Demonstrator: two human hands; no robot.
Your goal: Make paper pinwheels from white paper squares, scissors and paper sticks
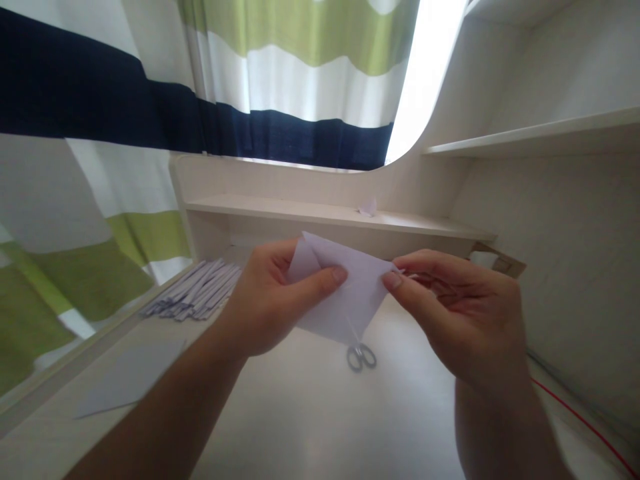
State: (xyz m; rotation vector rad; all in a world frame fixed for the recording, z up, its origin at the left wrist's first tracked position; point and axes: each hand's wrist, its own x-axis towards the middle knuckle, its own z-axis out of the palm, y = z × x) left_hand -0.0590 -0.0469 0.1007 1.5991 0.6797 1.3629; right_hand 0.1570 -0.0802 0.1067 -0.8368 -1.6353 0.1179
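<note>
Folded white paper (353,277), held above scissors (358,349): left hand (275,297) grip closed on it, right hand (460,300) grip pinching corner; folding seemingly part-done. Left of scissors: paper strips (197,291), apparently finished; flat sheet (133,373), seemingly unfolded.

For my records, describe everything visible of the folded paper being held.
The folded paper is pale and plain, with a layered fold at left and a pointed upper corner. Held tilted above the desk, it is gripped at its left by the left hand; the right hand pinches its right corner.
</note>
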